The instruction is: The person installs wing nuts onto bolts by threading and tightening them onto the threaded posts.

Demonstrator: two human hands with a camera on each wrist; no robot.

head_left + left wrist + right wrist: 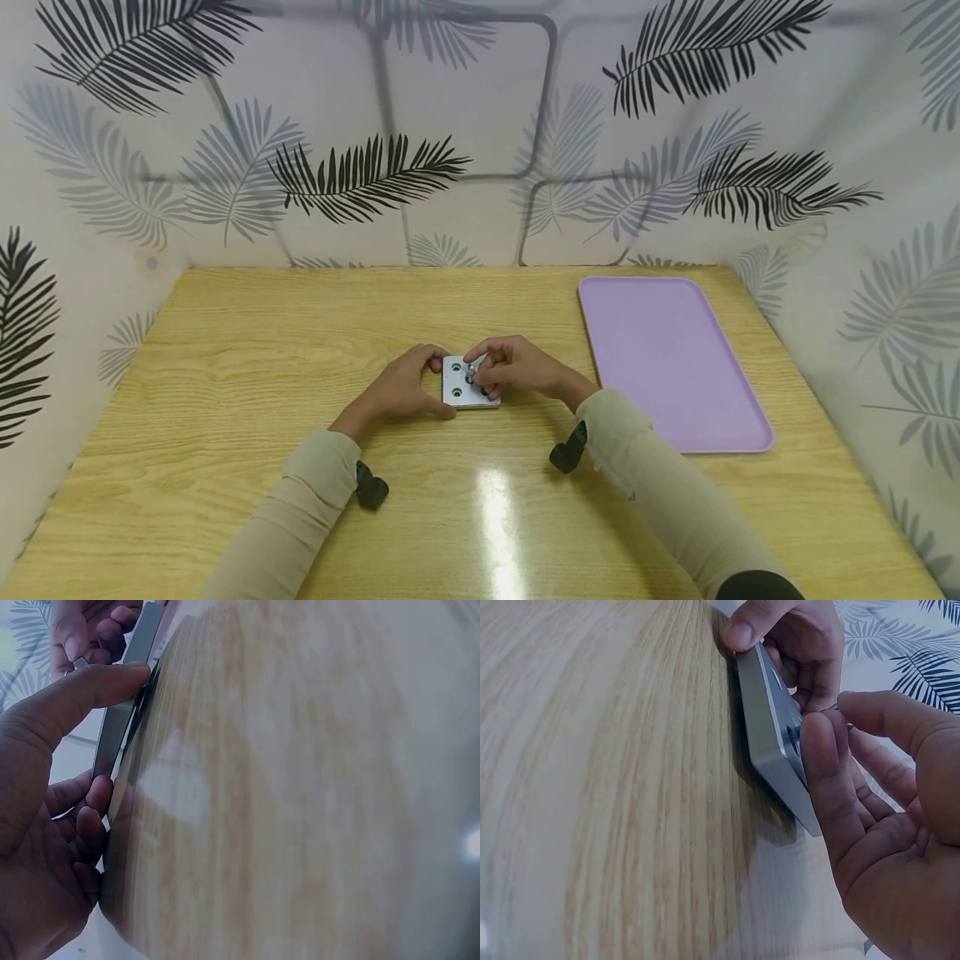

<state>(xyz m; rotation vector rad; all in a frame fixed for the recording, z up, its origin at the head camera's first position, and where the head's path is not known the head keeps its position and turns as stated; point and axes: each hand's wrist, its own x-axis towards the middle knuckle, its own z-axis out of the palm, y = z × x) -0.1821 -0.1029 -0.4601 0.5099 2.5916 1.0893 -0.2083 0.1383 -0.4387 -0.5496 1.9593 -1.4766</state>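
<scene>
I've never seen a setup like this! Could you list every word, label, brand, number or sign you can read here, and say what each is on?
None: I can read no text in any of the views.
Metal block: holes, but no readable marking.
Purple tray: plain, no lettering.
Right sleeve: a tiny dark mark, too small to make out.

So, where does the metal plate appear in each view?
Head: the metal plate sits just below centre.
Left wrist: the metal plate is upper left, edge-on.
Right wrist: the metal plate is right of centre, mostly upper half.
Shared landmark: the left hand gripping it.
</scene>
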